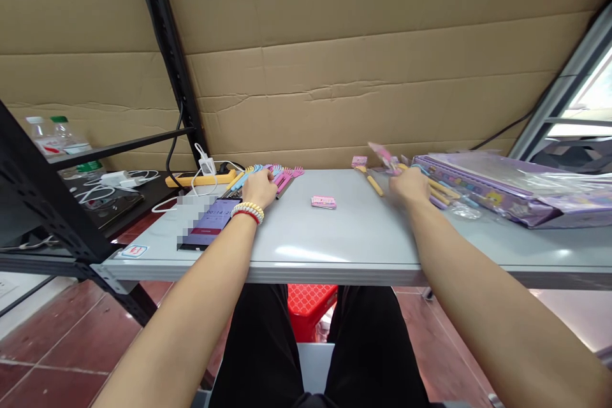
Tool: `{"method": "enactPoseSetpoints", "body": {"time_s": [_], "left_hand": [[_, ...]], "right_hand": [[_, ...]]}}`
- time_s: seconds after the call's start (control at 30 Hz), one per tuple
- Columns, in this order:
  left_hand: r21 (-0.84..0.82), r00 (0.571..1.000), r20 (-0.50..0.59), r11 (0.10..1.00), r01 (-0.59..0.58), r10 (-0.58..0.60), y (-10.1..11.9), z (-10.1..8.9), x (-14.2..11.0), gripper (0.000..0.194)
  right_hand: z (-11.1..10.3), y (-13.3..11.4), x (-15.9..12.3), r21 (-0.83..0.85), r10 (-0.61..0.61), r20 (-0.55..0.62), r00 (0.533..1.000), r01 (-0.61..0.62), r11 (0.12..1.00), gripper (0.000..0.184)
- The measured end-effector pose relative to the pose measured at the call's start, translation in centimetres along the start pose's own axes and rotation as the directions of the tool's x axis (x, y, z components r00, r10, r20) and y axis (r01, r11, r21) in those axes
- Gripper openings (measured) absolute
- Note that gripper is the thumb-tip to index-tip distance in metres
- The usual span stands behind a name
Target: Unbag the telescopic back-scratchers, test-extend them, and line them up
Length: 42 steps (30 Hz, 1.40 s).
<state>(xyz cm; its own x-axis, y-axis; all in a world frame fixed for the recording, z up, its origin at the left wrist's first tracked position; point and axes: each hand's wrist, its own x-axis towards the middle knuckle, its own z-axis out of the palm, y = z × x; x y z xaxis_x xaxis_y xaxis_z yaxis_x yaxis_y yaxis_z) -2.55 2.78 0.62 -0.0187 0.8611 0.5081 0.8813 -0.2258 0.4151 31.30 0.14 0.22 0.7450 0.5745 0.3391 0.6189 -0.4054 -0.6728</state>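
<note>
The desk (296, 236) is pale blue-grey with white glare streaks, backed by tan cardboard (335, 76) lined with darker horizontal creases. The prong-headed sticks (289, 176) show yellow, light blue, pink and purple; the long sticks (444, 190) opposite are mostly yellow, with some purple and light blue. The small cards (324, 202) are pink with whitish printing too small to read. Purple covers the flat box (492, 188), its side printed with little multicoloured figures, yellow among them. The power strip (224, 178) is yellow, the stool (310, 299) bright red with a lattice pattern, the trousers (268, 344) plain black, and the floor tiles (48, 344) reddish-brown with paler joints.
</note>
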Motion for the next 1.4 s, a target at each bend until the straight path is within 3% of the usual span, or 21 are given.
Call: {"method": "enactPoseSetpoints", "body": {"time_s": [0.07, 0.13, 0.2, 0.3, 0.43, 0.5, 0.53, 0.6, 0.67, 0.73, 0.83, 0.93, 1.0, 1.2, 1.4], "left_hand": [[-0.062, 0.998, -0.028, 0.996, -0.061, 0.059, 0.2, 0.0, -0.1, 0.016], [-0.188, 0.991, -0.019, 0.974, -0.131, 0.129, 0.6, -0.1, -0.3, 0.017], [-0.360, 0.975, 0.064, 0.916, -0.177, 0.214, 1.2, -0.2, -0.6, 0.028], [-0.588, 0.924, 0.228, 0.799, -0.122, 0.308, 2.2, -0.2, -1.0, 0.048], [-0.772, 0.891, 0.342, 0.630, 0.084, 0.300, 3.0, 0.1, -1.2, 0.055], [-0.814, 0.882, 0.385, 0.550, 0.186, 0.273, 3.2, 0.3, -1.2, 0.050], [-0.829, 0.878, 0.402, 0.510, 0.228, 0.260, 3.3, 0.4, -1.3, 0.046], [-0.855, 0.878, 0.418, 0.427, 0.294, 0.233, 3.5, 0.4, -1.3, 0.038], [-0.880, 0.887, 0.414, 0.338, 0.333, 0.205, 3.8, 0.3, -1.3, 0.031], [-0.902, 0.905, 0.396, 0.250, 0.351, 0.158, 3.9, 0.1, -1.2, 0.027], [-0.923, 0.926, 0.374, 0.117, 0.366, 0.058, 3.9, -0.3, -0.8, 0.023], [-0.931, 0.930, 0.363, 0.018, 0.365, -0.057, 3.8, -0.8, -0.6, 0.021], [-0.934, 0.929, 0.355, -0.013, 0.356, -0.102, 3.8, -1.0, -0.5, 0.021], [-0.935, 0.933, 0.353, -0.062, 0.349, -0.074, 3.7, -1.1, -0.6, 0.015], [-0.923, 0.923, 0.384, -0.023, 0.384, 0.014, 3.5, -0.7, -0.6, 0.016]], "right_hand": [[-0.6, -1.0, -0.6, 0.132, -0.112, -0.055, 0.992, 0.119, 0.984, 0.032], [-0.8, -2.0, -1.4, 0.301, -0.313, -0.048, 0.948, 0.313, 0.901, 0.028], [-0.7, -2.8, -2.6, 0.443, -0.530, -0.024, 0.848, 0.484, 0.754, 0.028], [-0.3, -4.0, -5.0, 0.521, -0.755, -0.011, 0.656, 0.648, 0.555, 0.026], [0.2, -5.4, -8.0, 0.497, -0.914, -0.011, 0.405, 0.795, 0.346, 0.021], [0.5, -5.8, -8.9, 0.468, -0.947, -0.021, 0.321, 0.840, 0.274, 0.021], [0.6, -5.9, -9.1, 0.461, -0.954, -0.021, 0.300, 0.849, 0.257, 0.022], [0.7, -5.8, -9.2, 0.462, -0.952, -0.017, 0.306, 0.847, 0.264, 0.022], [0.6, -5.7, -8.8, 0.473, -0.929, -0.022, 0.371, 0.822, 0.317, 0.028], [0.4, -5.5, -8.3, 0.489, -0.874, -0.047, 0.483, 0.774, 0.402, 0.035], [-0.2, -5.2, -7.4, 0.485, -0.727, -0.111, 0.677, 0.676, 0.555, 0.026], [-0.7, -5.0, -6.6, 0.459, -0.593, -0.172, 0.786, 0.597, 0.658, 0.013], [-0.9, -4.9, -6.3, 0.465, -0.584, -0.175, 0.793, 0.589, 0.660, 0.007], [-0.5, -4.6, -6.5, 0.514, -0.703, -0.093, 0.705, 0.639, 0.572, 0.012], [-0.3, -4.5, -6.3, 0.563, -0.743, 0.004, 0.669, 0.613, 0.555, 0.023]]}}
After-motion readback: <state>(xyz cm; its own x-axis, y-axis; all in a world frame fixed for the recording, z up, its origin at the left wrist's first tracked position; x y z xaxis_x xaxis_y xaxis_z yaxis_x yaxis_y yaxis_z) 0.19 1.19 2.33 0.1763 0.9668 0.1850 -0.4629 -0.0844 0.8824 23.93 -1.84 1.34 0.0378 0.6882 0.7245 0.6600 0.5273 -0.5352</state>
